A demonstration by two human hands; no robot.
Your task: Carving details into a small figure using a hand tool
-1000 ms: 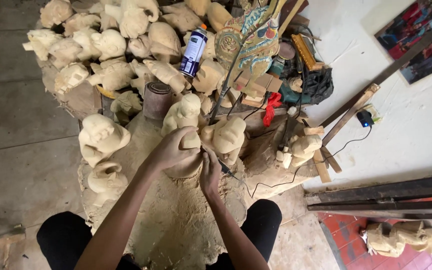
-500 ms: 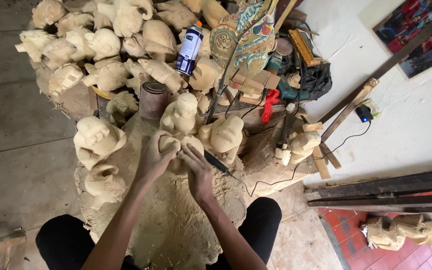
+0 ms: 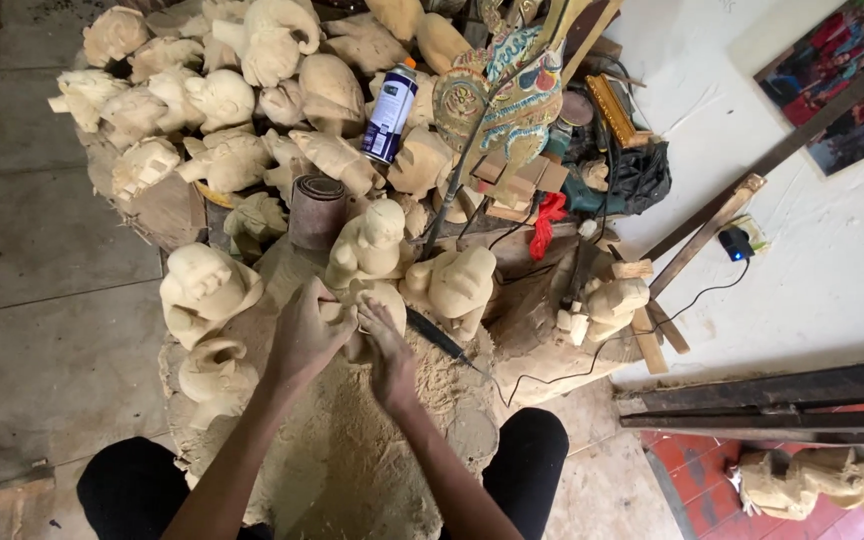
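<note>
Two hands meet over one pale wooden carving (image 3: 370,300) in the single head view, at the middle of a sawdust-covered work surface (image 3: 352,460) between the person's knees. The left hand (image 3: 307,335) is curled closed around the carving's left side, fingers wrapped over it. The right hand (image 3: 389,358) presses against its right side, with a dark-handled carving tool (image 3: 437,335) running out from under it toward the right; how tightly the fingers close on the tool I cannot tell, since the back of the hand hides them.

The piece in hand looks rough and bare (no paint, no sanding sheen that I can make out), and the thick bed of shavings below it suggests a good deal of cutting is done; from its blocky outline I judge the finer shaping is not yet done.

Around it stand many similar unpainted figures: one seated figure (image 3: 372,243) just behind the hands, another rounded one (image 3: 460,285) to its right, a large head (image 3: 207,290) to the left and a smaller one (image 3: 214,375) below that. Farther back is a heap of carved heads (image 3: 222,100), a blue-and-white spray can (image 3: 390,113) lying among them, a roll of sandpaper (image 3: 317,210) and a painted flat puppet (image 3: 502,95). A black cable (image 3: 652,310) trails right toward the white wall.
</note>
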